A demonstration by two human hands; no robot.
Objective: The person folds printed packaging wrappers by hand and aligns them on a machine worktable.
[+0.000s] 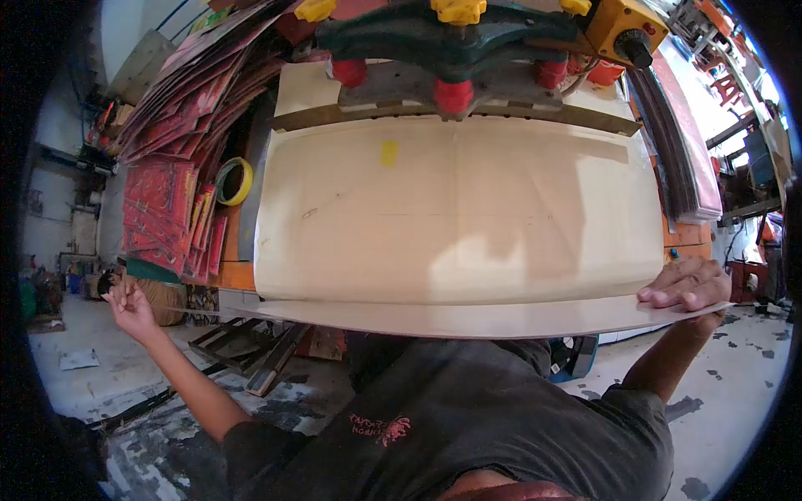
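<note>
The orange bench carries a broad cream sheet across its middle. Red printed pieces pile up on the left, a yellow tape roll just beside them; a pink-topped stack lies along the right.

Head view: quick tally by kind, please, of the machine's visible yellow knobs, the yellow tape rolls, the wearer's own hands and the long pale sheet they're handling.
Yellow knobs: 3
Yellow tape roll: 1
Left hand and right hand: 2
Long pale sheet: 1
Total: 7
</note>
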